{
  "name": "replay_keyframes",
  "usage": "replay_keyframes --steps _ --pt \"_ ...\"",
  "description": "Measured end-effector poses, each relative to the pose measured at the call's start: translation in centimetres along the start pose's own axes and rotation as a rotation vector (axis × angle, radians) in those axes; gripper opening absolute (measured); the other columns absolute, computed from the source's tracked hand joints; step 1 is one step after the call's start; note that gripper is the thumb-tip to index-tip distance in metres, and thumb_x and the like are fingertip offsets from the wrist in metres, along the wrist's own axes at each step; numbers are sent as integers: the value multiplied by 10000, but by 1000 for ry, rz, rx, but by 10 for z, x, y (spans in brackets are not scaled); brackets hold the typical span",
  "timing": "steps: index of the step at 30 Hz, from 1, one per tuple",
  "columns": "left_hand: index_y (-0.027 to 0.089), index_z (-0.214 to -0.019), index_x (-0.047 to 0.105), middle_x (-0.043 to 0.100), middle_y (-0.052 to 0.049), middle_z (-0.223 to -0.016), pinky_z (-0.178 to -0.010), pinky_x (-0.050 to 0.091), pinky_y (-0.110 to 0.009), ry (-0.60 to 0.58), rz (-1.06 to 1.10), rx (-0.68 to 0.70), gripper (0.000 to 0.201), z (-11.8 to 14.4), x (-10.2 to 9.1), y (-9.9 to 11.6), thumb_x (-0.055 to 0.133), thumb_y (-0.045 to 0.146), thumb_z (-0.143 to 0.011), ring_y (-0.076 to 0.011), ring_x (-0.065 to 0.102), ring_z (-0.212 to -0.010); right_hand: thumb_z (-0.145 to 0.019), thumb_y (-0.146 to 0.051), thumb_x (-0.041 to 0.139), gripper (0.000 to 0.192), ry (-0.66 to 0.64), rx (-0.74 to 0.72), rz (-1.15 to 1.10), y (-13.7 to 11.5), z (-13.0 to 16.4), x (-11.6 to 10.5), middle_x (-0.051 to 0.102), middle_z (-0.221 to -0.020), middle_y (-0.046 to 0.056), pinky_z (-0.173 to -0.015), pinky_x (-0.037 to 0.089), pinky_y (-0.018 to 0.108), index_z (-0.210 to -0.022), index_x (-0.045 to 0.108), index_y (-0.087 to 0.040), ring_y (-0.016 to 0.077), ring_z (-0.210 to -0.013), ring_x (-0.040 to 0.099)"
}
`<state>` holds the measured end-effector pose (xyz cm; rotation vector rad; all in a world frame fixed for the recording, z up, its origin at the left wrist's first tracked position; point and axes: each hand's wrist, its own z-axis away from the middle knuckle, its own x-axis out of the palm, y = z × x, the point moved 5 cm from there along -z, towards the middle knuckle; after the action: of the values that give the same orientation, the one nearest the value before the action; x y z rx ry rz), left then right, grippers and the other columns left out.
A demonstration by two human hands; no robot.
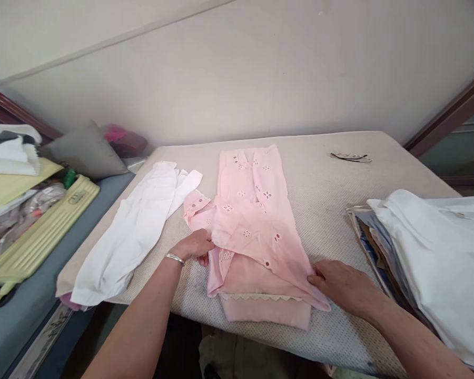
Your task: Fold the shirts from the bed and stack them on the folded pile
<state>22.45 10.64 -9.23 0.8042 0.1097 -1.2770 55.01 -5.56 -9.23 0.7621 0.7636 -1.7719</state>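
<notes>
Pink garment (253, 231) with eyelet cut-outs lies lengthwise at the middle of a padded table (332, 184), its near end reaching the table's front edge, where a lace-trimmed hem shows over an under-layer.

Left hand (195, 246), a metal bangle (174, 258) at the wrist, has its fingers curled and pinching the garment's left edge, just below a small scalloped flap. Right hand (337, 284) rests at the garment's lower right corner, fingers close together and lying flat on the table cover, fingertips touching the fabric; whether they grip a fold cannot be told from this angle.

White garment (136, 231) lies just left of the pink one, stretched diagonally toward the table's near left corner, its upper end close to the pink flap (contact not clear). Stack of folded cloth (430, 252), white on top with blue and brown layers beneath, sits at the right edge, well apart from the pink piece. Small dark item (351, 157), possibly a pair of spectacles, lies near the far right corner.

Beside the table at left: a grey cushion (85, 152), a pale yellow ribbed board (43, 231) and assorted clutter.
</notes>
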Motion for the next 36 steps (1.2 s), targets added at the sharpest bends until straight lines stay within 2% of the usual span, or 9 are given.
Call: replay_keyframes --steps 4,10,16,21,26,28,30,32,36 --pt "161 -560 559 693 -129 -577 -486 488 -277 3 -60 -56 287 3 -6 -3 537 297 -811 -215 662 -503 -974 -331 417 266 12 -10 11 2 0 1 694 -1120 132 -732 361 375 -935 648 -206 324 -1065 642" --pt "183 -587 554 672 -71 -542 -495 487 -246 132 -16 61 260 4 -10 6 575 317 -810 -181 650 -496 -959 -349 447 263 37 -25 -8 -1 2 -6 698 -1062 127 -689 358 343 -889 657 -206 300 -1003 658" --pt "190 -591 522 656 -74 -517 -462 465 -248 71 -13 18 207 0 -7 1 532 237 -792 -179 623 -456 -1005 -379 393 299 190 -28 -54 -10 -4 -16 711 -990 119 -653 319 321 -938 627 -206 270 -930 669" --pt "197 -654 530 640 -54 -502 -472 457 -252 35 -14 36 154 -2 -4 2 538 259 -795 -192 634 -472 -942 -275 451 202 142 -100 -128 -9 -14 -17 709 -988 82 -631 307 300 -854 621 -211 221 -887 644" --pt "185 -593 548 671 -79 -552 -521 476 -261 58 -81 -24 193 2 -20 -10 570 268 -767 -207 675 -551 -986 -483 431 372 87 -92 -194 -6 -19 -27 709 -947 75 -608 318 287 -801 601 -208 212 -835 638" --pt "178 -596 574 703 -96 -620 -574 494 -273 190 -129 -102 187 8 -43 -20 584 264 -761 -217 696 -618 -994 -495 428 372 176 -25 -129 -11 -16 -34 708 -930 93 -600 302 296 -835 602 -206 236 -841 650" --pt "173 -686 623 744 -128 -770 -652 508 -309 402 -179 -183 180 15 -68 -25 556 291 -805 -252 717 -752 -995 -449 450 303 315 26 -37 -20 -11 -39 706 -903 107 -601 286 306 -907 601 -202 255 -833 661" --pt "174 -874 655 746 -166 -980 -740 509 -366 645 -232 -235 240 21 -85 -23 502 360 -874 -302 704 -926 -1008 -397 438 254 385 -24 12 -35 -5 -36 707 -886 109 -608 282 311 -964 592 -200 253 -814 667" --pt "187 -1258 555 650 -207 -1227 -829 491 -414 987 -475 -115 444 19 -85 1 519 461 -911 -358 628 -1130 -1014 -337 422 237 192 -276 -51 -55 -2 -18 718 -942 104 -627 313 306 -889 575 -206 231 -833 667"
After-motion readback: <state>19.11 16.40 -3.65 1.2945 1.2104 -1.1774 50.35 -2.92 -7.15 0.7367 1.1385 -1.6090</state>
